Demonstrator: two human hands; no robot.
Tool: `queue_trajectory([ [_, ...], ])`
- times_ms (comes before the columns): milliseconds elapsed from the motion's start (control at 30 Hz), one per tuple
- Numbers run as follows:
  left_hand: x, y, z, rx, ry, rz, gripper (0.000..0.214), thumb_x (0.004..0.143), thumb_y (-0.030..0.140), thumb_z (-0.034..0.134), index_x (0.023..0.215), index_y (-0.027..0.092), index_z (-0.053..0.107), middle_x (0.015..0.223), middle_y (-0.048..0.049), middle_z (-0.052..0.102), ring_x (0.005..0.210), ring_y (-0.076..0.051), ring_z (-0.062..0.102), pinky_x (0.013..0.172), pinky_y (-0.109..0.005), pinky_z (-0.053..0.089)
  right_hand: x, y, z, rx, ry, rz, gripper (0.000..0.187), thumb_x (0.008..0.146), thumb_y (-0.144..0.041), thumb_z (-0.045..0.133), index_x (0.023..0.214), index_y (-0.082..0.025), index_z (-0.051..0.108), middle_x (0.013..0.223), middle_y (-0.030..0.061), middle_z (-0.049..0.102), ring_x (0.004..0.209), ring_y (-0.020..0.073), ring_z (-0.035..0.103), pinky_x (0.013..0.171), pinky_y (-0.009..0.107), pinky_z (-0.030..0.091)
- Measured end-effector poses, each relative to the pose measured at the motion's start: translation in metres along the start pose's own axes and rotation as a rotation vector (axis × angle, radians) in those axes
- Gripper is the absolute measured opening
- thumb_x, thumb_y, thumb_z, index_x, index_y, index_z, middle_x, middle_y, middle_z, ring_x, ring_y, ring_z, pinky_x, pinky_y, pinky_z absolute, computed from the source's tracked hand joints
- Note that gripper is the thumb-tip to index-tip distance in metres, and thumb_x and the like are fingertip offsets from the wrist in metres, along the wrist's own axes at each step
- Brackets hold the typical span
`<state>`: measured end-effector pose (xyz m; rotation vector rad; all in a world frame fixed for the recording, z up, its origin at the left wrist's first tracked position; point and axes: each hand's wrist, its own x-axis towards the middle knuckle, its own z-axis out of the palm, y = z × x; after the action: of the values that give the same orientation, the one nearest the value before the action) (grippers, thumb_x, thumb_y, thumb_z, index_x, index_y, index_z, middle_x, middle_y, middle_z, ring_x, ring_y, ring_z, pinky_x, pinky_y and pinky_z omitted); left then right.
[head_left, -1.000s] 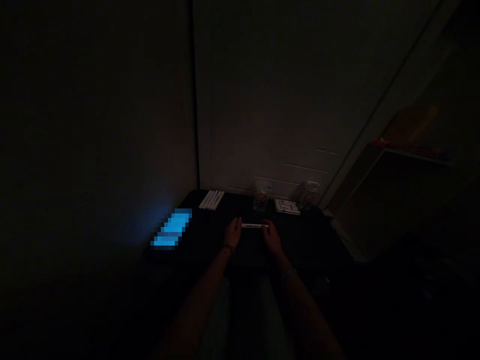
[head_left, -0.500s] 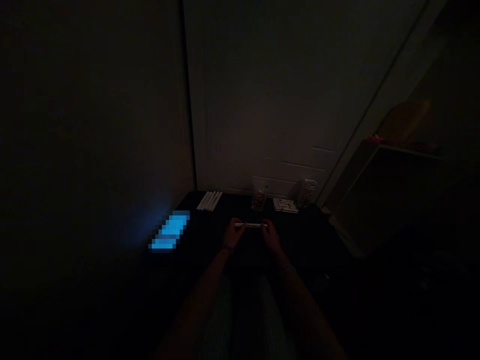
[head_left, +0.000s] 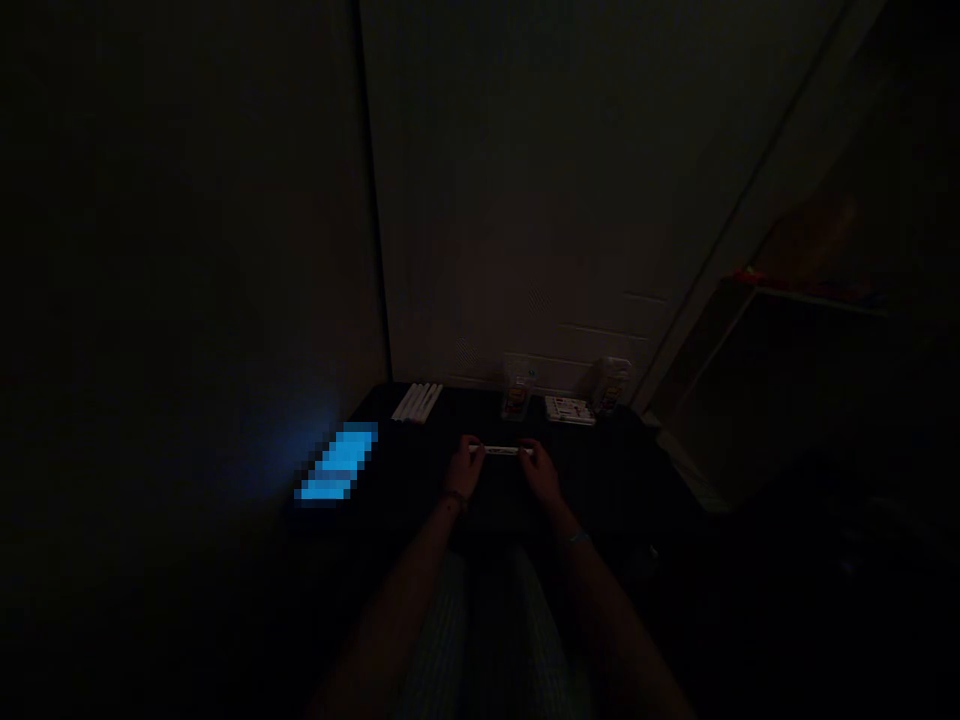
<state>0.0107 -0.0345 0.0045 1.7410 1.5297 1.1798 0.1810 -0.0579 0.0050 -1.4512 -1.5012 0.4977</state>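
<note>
Low light makes fine detail hard to see. A slim white marker pen (head_left: 501,450) with dark print lies level between my hands over the dark table. My left hand (head_left: 466,470) pinches its left end, and my right hand (head_left: 540,470) pinches its right end. Several similar white markers (head_left: 417,402) lie side by side at the back left of the table. Behind my hands stands a clear pack (head_left: 516,390) with a dark printed label. To its right is a flat white printed stack (head_left: 570,410), beside a second clear pack (head_left: 612,385).
A glowing blue, pixelated screen (head_left: 337,464) sits at the left side of the dark table (head_left: 600,490). A pale wall (head_left: 510,200) rises directly behind the table. At right stands a shelf unit (head_left: 750,340) with orange and red things on top.
My left hand has shifted slightly left along the marker, so a little more of its printed barrel shows. Both hands still grip its ends. The view has moved very slightly.
</note>
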Motion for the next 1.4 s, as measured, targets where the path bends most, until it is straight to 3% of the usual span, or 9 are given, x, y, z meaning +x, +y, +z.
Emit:
queue_trajectory([
  [367,-0.0001,0.0021,-0.0021,0.061,-0.040,-0.010,0.027,0.082,0.034,0.026,0.091,0.022,0.048,0.063,0.0011,0.054,0.055,-0.010,0.051,0.052,-0.019,0.032,0.0028,0.0059,0.0022,0.030,0.015,0.013,0.033,0.080,-0.038,0.034,0.106,-0.023,0.048,0.102,0.0016,0.054,0.092,0.0144,0.050,0.081,0.027,0.038],
  [600,0.0004,0.0010,-0.0001,0.076,-0.005,0.021,0.025,0.081,0.037,0.030,0.089,0.022,0.048,0.070,-0.0003,0.058,0.063,-0.011,0.054,0.056,-0.019,0.035,0.0039,0.0041,-0.0001,0.052,0.014,-0.001,0.033,0.082,-0.032,0.027,0.104,-0.024,0.050,0.102,0.0004,0.054,0.094,0.0136,0.049,0.083,0.027,0.036],
  [833,-0.0002,0.0017,-0.0008,0.044,-0.006,0.033,0.023,0.079,0.037,0.035,0.088,0.021,0.048,0.073,-0.0002,0.059,0.065,-0.011,0.055,0.057,-0.019,0.037,0.0027,0.0020,0.0007,0.037,0.015,0.018,0.033,0.076,-0.039,0.040,0.103,-0.024,0.051,0.097,0.0005,0.056,0.083,0.0140,0.052,0.076,0.027,0.040],
  [1167,-0.0016,0.0048,-0.0012,0.021,-0.005,0.016,0.023,0.077,0.040,0.038,0.087,0.021,0.049,0.072,-0.0002,0.058,0.064,-0.011,0.055,0.058,-0.019,0.037,0.0043,0.0019,-0.0019,0.062,0.013,-0.016,0.032,0.080,-0.031,0.029,0.099,-0.023,0.053,0.098,0.0004,0.056,0.091,0.0136,0.050,0.081,0.027,0.037],
  [1400,-0.0032,0.0093,-0.0046,0.013,-0.015,0.002,0.022,0.079,0.037,0.036,0.088,0.021,0.048,0.072,0.0001,0.058,0.063,-0.011,0.053,0.057,-0.019,0.036,0.0020,-0.0011,-0.0014,0.056,-0.011,0.016,0.031,0.075,-0.038,0.040,0.100,-0.023,0.053,0.093,0.0004,0.057,0.082,0.0143,0.052,0.075,0.027,0.040],
])
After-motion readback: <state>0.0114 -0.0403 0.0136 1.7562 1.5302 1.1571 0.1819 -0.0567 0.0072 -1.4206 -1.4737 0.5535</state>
